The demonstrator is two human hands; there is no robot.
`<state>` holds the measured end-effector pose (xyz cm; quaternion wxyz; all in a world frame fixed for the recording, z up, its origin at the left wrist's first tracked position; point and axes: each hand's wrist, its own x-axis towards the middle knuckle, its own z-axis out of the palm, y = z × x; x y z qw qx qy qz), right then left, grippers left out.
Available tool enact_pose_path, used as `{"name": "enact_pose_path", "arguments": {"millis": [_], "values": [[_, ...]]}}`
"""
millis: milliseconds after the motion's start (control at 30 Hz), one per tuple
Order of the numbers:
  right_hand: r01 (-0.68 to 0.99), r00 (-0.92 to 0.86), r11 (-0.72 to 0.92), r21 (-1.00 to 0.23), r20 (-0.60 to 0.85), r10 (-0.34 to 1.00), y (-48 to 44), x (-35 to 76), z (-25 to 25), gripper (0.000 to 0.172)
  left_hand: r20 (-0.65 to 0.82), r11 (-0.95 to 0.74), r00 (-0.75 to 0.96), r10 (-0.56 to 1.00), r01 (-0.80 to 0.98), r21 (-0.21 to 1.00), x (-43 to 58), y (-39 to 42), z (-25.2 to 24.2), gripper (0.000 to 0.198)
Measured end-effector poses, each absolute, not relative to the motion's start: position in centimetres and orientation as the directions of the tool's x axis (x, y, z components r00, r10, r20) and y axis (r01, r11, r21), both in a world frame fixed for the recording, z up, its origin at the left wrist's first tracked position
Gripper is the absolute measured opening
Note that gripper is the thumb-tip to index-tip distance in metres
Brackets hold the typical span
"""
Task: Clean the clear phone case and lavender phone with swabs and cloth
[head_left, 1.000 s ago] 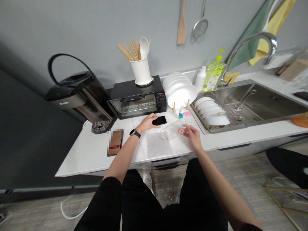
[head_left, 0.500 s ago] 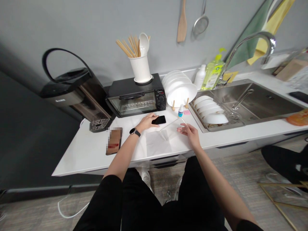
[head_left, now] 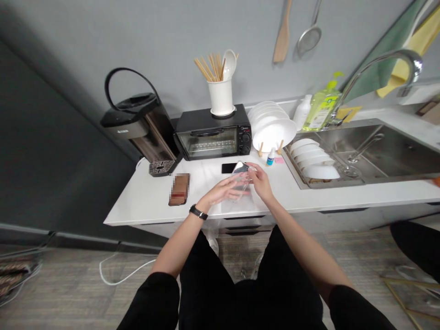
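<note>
A thin clear, glossy sheet (head_left: 241,167) is tilted up over the counter and mirrors light. At its right edge my right hand (head_left: 259,179) is closed on it in a pinch. From the left, my left hand (head_left: 227,189) holds its lower part, thumb on top and the other fingers stretched underneath. Thin see-through film seems to hang by the left fingers, blurred. A black phone (head_left: 228,168) lies just behind, partly covered by the sheet. Close by on the right stand a small white-and-blue bottle (head_left: 271,157) and a pink paper slip (head_left: 279,160).
A brown blurred-out packet (head_left: 179,189) lies on the left of the counter (head_left: 137,206). Behind are a water dispenser (head_left: 146,133), a toaster oven (head_left: 213,137) and racked plates (head_left: 273,133). Bowls (head_left: 321,172) sit at the sink (head_left: 378,151). A person's dark-clothed leg (head_left: 415,247) shows at right.
My left hand has left the phone and moved to the sheet. The sheet has been raised from near the counter between both hands. The view has shifted left.
</note>
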<state>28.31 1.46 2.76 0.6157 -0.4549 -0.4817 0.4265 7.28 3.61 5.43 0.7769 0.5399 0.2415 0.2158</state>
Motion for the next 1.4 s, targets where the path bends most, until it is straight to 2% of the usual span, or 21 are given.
{"name": "enact_pose_path", "arguments": {"millis": [100,167,200,300,500,600,700,800,967,1100,1233,1400], "values": [[0.212,0.125,0.319,-0.924,0.350,0.928,0.0,28.1,1.6,0.057,-0.125,0.393,0.652,0.748,-0.283,0.875,4.2,0.9,4.2,0.068],[0.501,-0.016,0.377,-0.779,0.427,0.904,-1.2,29.0,0.1,0.047,-0.147,0.425,0.579,0.802,-0.380,0.821,2.7,0.2,3.2,0.068],[0.594,-0.091,0.405,-0.694,0.443,0.892,-1.8,29.5,-0.6,0.039,-0.163,0.441,0.555,0.815,-0.413,0.797,2.3,0.2,2.8,0.070],[0.746,-0.165,0.412,-0.523,0.454,0.876,-3.0,31.1,-1.3,0.015,-0.192,0.476,0.532,0.825,-0.470,0.743,2.9,0.9,2.2,0.073],[0.739,0.045,0.331,-0.587,0.533,0.845,-3.5,31.8,4.0,0.021,-0.195,0.569,0.603,0.774,-0.526,0.632,7.5,2.1,2.2,0.069],[0.774,0.011,0.364,-0.519,0.585,0.811,-2.1,29.6,5.9,0.022,-0.197,0.613,0.634,0.748,-0.546,0.571,9.2,1.7,1.5,0.069],[0.796,-0.046,0.377,-0.473,0.575,0.817,-0.1,26.7,5.2,0.020,-0.230,0.626,0.613,0.756,-0.574,0.529,9.9,1.3,1.0,0.069],[0.792,-0.034,0.359,-0.495,0.550,0.835,0.7,25.1,3.1,0.026,-0.272,0.638,0.593,0.758,-0.585,0.501,10.0,1.3,0.8,0.066],[0.756,-0.218,0.511,-0.408,0.579,0.785,0.1,25.8,0.7,0.030,-0.269,0.624,0.574,0.774,-0.615,0.483,9.9,1.6,0.6,0.060],[0.776,-0.243,0.506,-0.376,0.562,0.791,1.8,26.3,0.9,0.034,-0.281,0.639,0.587,0.759,-0.587,0.498,10.0,1.7,0.5,0.062],[0.791,-0.177,0.454,-0.411,0.557,0.811,4.3,25.0,1.9,0.033,-0.280,0.646,0.597,0.751,-0.580,0.497,10.0,1.8,0.3,0.058],[0.712,-0.127,0.458,-0.532,0.543,0.830,3.1,22.8,1.5,0.029,-0.296,0.616,0.545,0.785,-0.636,0.465,10.1,2.0,-0.1,0.050]]}}
